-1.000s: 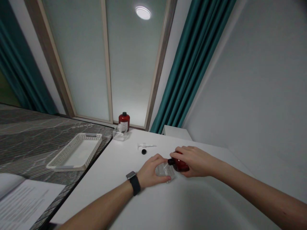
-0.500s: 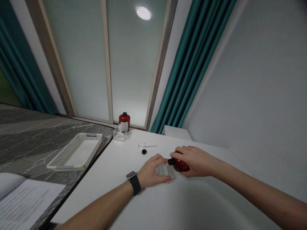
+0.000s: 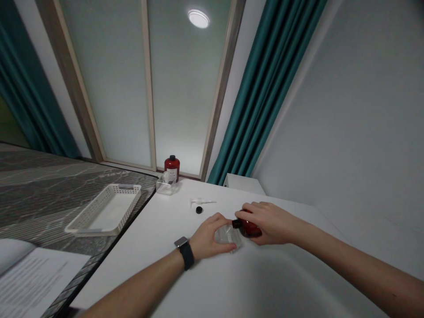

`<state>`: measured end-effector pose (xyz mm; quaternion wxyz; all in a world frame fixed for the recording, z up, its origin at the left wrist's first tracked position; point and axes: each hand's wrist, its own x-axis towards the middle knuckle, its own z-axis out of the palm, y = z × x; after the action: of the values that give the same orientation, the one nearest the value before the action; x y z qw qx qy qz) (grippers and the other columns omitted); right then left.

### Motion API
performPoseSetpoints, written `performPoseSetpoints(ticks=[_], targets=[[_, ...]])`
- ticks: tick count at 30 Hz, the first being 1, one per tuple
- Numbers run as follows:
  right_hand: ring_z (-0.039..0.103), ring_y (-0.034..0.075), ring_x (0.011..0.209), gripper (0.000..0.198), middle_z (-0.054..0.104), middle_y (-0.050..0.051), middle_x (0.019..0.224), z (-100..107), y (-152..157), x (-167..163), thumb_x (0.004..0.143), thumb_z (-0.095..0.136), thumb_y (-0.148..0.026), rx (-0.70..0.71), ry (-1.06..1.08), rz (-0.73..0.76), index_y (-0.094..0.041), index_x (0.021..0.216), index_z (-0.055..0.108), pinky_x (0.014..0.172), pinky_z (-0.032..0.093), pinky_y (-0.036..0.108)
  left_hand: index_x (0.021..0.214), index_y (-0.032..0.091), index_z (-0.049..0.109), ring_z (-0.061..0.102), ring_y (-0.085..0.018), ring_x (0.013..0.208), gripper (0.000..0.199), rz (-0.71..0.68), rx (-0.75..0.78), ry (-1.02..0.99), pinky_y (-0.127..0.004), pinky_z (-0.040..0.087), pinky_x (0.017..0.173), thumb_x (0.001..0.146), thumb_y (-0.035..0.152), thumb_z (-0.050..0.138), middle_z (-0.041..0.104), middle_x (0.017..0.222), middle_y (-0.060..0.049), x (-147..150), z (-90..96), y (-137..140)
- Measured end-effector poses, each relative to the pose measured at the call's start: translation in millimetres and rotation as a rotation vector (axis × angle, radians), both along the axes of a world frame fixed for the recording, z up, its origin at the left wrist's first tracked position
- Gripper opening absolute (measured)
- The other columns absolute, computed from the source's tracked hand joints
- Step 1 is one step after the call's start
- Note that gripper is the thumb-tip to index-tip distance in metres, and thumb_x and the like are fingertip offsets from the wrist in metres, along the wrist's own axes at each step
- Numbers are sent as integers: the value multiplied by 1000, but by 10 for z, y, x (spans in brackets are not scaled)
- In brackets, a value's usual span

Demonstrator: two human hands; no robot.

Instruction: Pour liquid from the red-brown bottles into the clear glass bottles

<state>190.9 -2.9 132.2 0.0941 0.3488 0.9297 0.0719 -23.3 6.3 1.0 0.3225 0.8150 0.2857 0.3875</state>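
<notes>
My right hand point(image 3: 266, 221) is closed around a dark red bottle point(image 3: 251, 229), tipped on its side with its black neck pointing left. That neck is over a small clear plastic container point(image 3: 228, 236), which my left hand point(image 3: 210, 238) grips between thumb and fingers on the white table point(image 3: 212, 287). Whether liquid is flowing cannot be made out. Beyond my left hand lie a round black cap point(image 3: 199, 210) and a white pump head with a thin tube point(image 3: 202, 202). A black watch point(image 3: 185, 253) is on my left wrist.
At the table's far left corner stand a second red bottle point(image 3: 172, 165) with a black cap and a clear box point(image 3: 166, 186) with something clear in it. Left of the table are a white basket point(image 3: 96, 230) and an open book point(image 3: 49, 278). A white cabinet point(image 3: 245, 183) stands behind.
</notes>
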Motion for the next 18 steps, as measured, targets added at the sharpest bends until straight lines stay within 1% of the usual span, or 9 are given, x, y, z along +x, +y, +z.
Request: performPoseSetpoints(ticks=[12,18], targets=[[64,25,83,40,64,7,103,-2,9,2,80,68,-37,10,13,12,-24,116,56,69,44,34,116,20,64,61,-24,97,49,7,-4,0,-36,49,89,71,31,82,61,103,-5,1,21,0],[65,26,83,40,64,7,102,2,8,-3,79,68,-37,11,10,4,-24,115,57,70,44,34,116,20,64,60,-24,96,49,5,-7,12,-37,50,88,72,33,81,61,103,-5,2,23,1]])
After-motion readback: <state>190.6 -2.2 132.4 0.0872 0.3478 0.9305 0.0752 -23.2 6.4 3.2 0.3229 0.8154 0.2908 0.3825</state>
